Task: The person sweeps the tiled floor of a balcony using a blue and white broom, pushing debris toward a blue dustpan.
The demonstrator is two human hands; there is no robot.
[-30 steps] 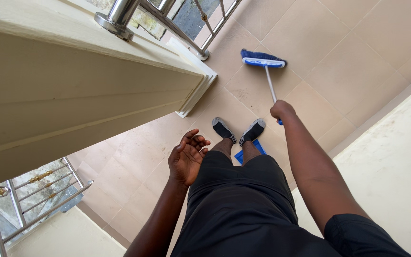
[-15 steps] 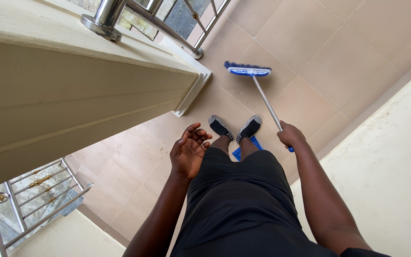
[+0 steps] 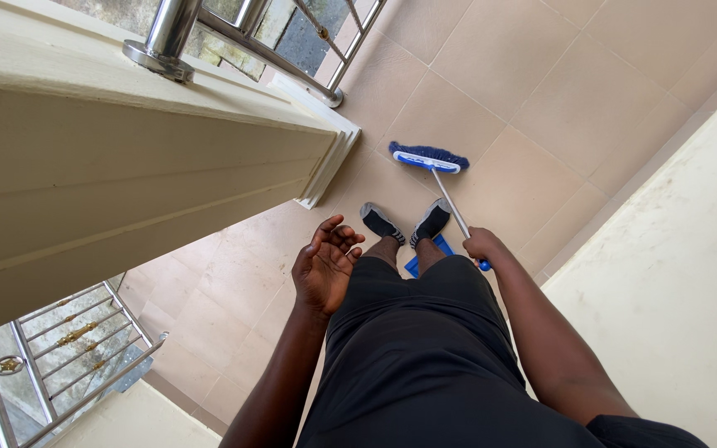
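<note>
Broom [image 3: 446, 189] is held in right hand [image 3: 481, 247], closed on its handle, head pulled near shoes [image 3: 405, 222]; left hand [image 3: 325, 264] open, empty; dustpan [image 3: 425, 254] unused, sweeping judged mid-way.

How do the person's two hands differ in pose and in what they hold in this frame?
The right hand is closed round the broom handle near its blue end; the left hand holds nothing. The left hand is open, palm up, fingers loosely curled; the right hand is a fist. The right hand sits beside the right thigh, the left hand off the left thigh. Both hands are bare and held out in front of the black shorts.
</note>
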